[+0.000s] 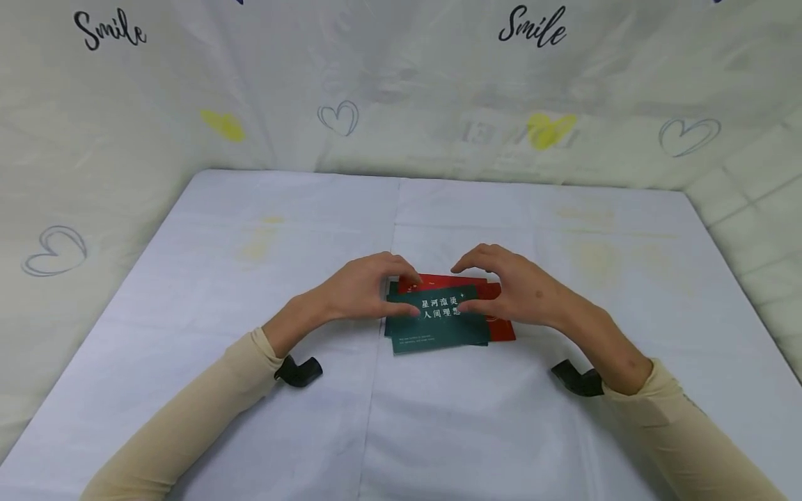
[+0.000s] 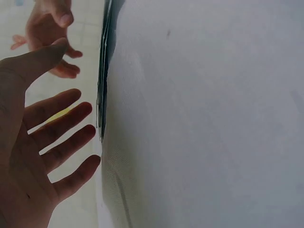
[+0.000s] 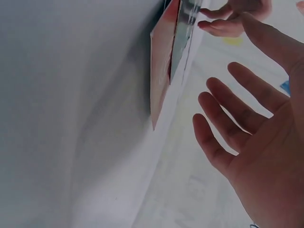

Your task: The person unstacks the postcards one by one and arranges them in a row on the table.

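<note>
A dark green card (image 1: pixel 438 332) with white Chinese lettering lies on top of a small, uneven pile on the white table. Red cards (image 1: pixel 502 330) stick out from under it at the back and right, with another green edge at the left. My left hand (image 1: pixel 363 287) is over the pile's left end, fingers spread and loosely bent. Mirroring it, my right hand (image 1: pixel 523 287) hovers over the right end, thumb apart from the fingers. Neither hand grips a card. The left wrist view shows the pile edge-on as thin layers (image 2: pixel 103 85); the right wrist view shows the red card's corner (image 3: pixel 160 71) protruding.
A white cloth with creases covers the table (image 1: pixel 301 445). Behind it hangs a pale backdrop (image 1: pixel 413 62) printed with "Smile" and hearts. Black straps (image 1: pixel 302 372) show beside both beige sleeves (image 1: pixel 194 410).
</note>
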`<state>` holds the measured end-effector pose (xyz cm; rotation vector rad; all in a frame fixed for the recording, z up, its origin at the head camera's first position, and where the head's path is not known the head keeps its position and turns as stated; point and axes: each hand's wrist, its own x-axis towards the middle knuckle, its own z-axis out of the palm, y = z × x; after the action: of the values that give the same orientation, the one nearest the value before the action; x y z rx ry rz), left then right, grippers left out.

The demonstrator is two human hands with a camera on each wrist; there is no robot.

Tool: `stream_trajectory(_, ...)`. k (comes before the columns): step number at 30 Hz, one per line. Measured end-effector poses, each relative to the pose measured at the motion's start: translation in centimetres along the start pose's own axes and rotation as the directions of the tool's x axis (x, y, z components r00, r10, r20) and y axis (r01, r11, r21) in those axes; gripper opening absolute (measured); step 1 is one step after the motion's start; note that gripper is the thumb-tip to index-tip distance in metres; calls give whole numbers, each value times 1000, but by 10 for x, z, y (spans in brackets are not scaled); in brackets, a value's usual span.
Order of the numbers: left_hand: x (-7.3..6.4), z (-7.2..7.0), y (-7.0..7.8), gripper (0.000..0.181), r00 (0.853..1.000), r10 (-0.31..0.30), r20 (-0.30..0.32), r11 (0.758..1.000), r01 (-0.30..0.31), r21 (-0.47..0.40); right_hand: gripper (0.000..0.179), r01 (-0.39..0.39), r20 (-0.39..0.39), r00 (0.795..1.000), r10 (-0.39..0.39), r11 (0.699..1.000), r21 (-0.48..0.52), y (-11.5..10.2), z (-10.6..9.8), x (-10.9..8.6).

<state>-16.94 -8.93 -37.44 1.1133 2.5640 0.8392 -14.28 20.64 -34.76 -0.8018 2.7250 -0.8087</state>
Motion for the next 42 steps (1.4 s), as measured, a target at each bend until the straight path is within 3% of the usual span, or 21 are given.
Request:
stream_trajectory(8, -1, 1, 3, 63, 999, -13, 40, 1000, 12, 17, 59, 38, 56, 998, -42, 997, 67, -1, 6, -3)
stream_trajectory(14, -3, 2, 5, 69, 999, 12, 50, 1000, -13, 26, 66, 80, 93, 992, -88, 993, 84, -4, 9, -6)
stream_trajectory(25, -9, 5, 6, 89, 992, 36, 119, 992, -50, 113, 79, 77, 147, 987, -70, 996, -41, -7, 18, -12)
stream_trajectory(35, -14, 6, 8, 99, 990, 59, 127, 986, -78, 149, 80, 113, 136, 986, -96, 985, -128, -7, 24, -12)
stream_trajectory(42, -15, 6, 10, 99, 990, 54, 131, 986, -73, 147, 81, 107, 135, 987, -88, 985, -137, -8, 23, -10)
